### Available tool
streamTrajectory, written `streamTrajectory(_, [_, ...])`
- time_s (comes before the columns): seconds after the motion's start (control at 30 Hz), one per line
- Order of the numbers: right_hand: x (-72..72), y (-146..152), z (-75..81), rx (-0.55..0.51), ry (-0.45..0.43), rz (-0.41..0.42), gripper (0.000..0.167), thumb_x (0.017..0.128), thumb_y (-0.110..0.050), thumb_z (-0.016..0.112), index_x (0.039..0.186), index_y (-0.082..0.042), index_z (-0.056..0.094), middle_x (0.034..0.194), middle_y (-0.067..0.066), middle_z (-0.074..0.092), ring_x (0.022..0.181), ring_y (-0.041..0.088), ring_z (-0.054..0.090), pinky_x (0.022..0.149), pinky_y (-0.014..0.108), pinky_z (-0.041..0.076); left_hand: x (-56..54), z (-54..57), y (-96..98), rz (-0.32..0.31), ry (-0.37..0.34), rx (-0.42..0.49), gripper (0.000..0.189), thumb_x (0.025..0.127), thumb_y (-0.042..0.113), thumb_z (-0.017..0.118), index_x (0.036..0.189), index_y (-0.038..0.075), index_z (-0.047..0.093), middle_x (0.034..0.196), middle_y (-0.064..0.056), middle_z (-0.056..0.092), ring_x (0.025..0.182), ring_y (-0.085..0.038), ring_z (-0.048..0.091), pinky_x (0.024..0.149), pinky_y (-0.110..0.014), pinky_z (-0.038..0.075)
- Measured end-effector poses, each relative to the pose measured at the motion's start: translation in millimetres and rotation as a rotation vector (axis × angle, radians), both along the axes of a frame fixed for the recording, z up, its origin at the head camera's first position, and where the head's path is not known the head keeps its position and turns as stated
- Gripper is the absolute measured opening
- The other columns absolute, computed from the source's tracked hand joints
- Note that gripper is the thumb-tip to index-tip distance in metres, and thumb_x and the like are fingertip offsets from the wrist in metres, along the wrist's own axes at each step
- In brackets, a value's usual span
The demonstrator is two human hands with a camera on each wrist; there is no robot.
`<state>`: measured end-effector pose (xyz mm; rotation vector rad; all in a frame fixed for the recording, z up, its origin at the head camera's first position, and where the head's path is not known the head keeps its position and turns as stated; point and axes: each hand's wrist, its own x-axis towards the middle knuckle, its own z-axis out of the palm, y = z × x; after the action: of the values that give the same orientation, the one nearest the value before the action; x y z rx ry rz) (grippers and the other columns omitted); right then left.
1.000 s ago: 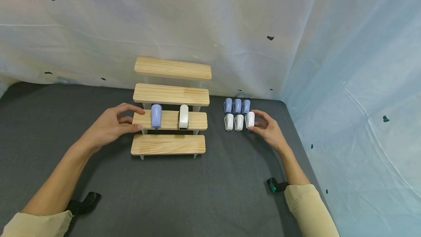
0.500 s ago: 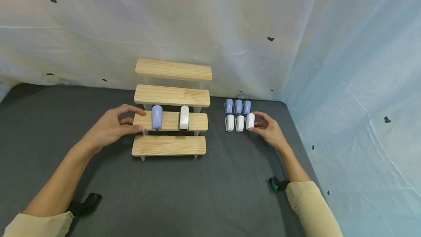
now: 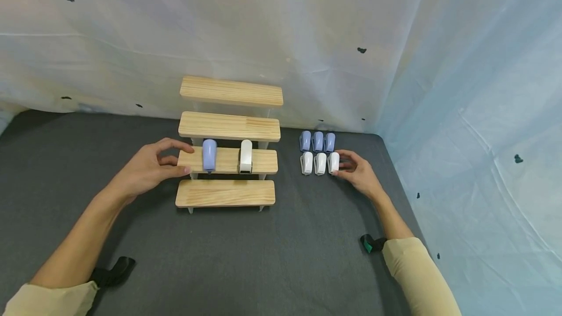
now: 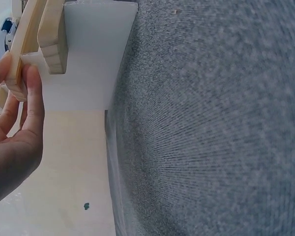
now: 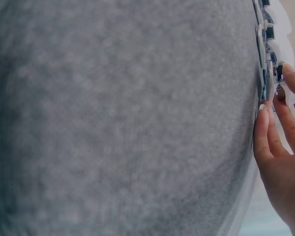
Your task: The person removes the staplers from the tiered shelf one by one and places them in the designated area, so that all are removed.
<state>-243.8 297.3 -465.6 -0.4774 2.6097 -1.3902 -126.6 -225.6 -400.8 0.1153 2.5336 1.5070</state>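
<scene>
My left hand (image 3: 151, 167) pinches the left end of a wooden shelf board (image 3: 228, 161), second from the bottom on a four-step style stand. In the left wrist view, thumb and fingers lie on opposite faces of that board (image 4: 20, 73). A blue stapler (image 3: 209, 155) and a white stapler (image 3: 246, 156) stand on it. To the right, my right hand (image 3: 357, 174) pinches a small white stapler (image 3: 333, 163) at the right end of a row. Beside it are two more white staplers, one of them nearest (image 3: 320, 164). The right wrist view shows the fingers (image 5: 290, 123) around its end, partly hidden.
Behind the white row lie three small blue staplers (image 3: 318, 141). The other shelf boards, such as the lowest one (image 3: 225, 193), are bare. A pale curtain (image 3: 325, 38) hangs behind and to the right of the dark grey table (image 3: 237, 262).
The white stapler in my right hand has shifted slightly towards me, level with its row. My left hand keeps its hold on the shelf board.
</scene>
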Motion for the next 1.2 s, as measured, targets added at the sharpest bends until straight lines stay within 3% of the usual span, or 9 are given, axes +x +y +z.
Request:
streamTrajectory(0.23, [7.4, -9, 15.8, -0.032, -0.015, 0.006, 0.059, 0.086, -0.001, 0.077, 0.139, 0.001, 0.052, 0.134, 0.025, 0.055, 0.108, 0.041, 0.06, 0.076, 0.021, 0.05, 0.1, 2.5, 0.1, -0.008, 0.002, -0.02, 0.054, 0.091, 0.033, 0.075, 0.136, 0.013, 0.054, 0.116, -0.015, 0.068, 0.094, -0.023, 0.068, 0.078, -0.028, 0.047])
streamTrajectory(0.43, [14.3, -16, 26.1, -0.019, -0.039, -0.016, 0.06, 0.086, 0.002, 0.076, 0.14, 0.004, 0.049, 0.136, 0.026, 0.054, 0.108, 0.042, 0.058, 0.077, 0.022, 0.049, 0.2, 4.2, 0.2, -0.008, -0.006, -0.02, 0.054, 0.091, 0.033, 0.075, 0.136, 0.014, 0.053, 0.109, -0.013, 0.07, 0.096, -0.029, 0.068, 0.078, -0.029, 0.047])
streamTrajectory(0.83, [6.7, -9, 11.4, -0.028, -0.036, -0.003, 0.063, 0.086, 0.001, 0.076, 0.142, 0.002, 0.048, 0.136, 0.027, 0.054, 0.106, 0.04, 0.059, 0.076, 0.021, 0.049, 0.2, 3.0, 0.7, -0.012, -0.008, -0.012, 0.054, 0.091, 0.032, 0.075, 0.137, 0.014, 0.053, 0.112, -0.013, 0.07, 0.095, -0.025, 0.068, 0.08, -0.028, 0.045])
streamTrajectory(0.97, [0.1, -2, -2.3, -0.016, -0.029, -0.016, 0.063, 0.086, -0.002, 0.077, 0.142, -0.004, 0.05, 0.138, 0.022, 0.054, 0.107, 0.036, 0.06, 0.076, 0.02, 0.049, 0.5, 3.0, 0.3, -0.01, -0.011, -0.012, 0.054, 0.091, 0.033, 0.075, 0.136, 0.014, 0.053, 0.111, -0.013, 0.07, 0.095, -0.026, 0.068, 0.08, -0.028, 0.045])
streamTrajectory(1.2, [-0.3, 2, -5.0, -0.066, -0.023, -0.032, 0.057, 0.088, -0.006, 0.076, 0.14, -0.007, 0.053, 0.136, 0.017, 0.056, 0.095, 0.025, 0.066, 0.071, 0.022, 0.05, 1.4, 3.1, -0.3, -0.011, -0.012, -0.01, 0.055, 0.091, 0.034, 0.075, 0.137, 0.015, 0.053, 0.112, -0.012, 0.07, 0.096, -0.024, 0.068, 0.082, -0.029, 0.045])
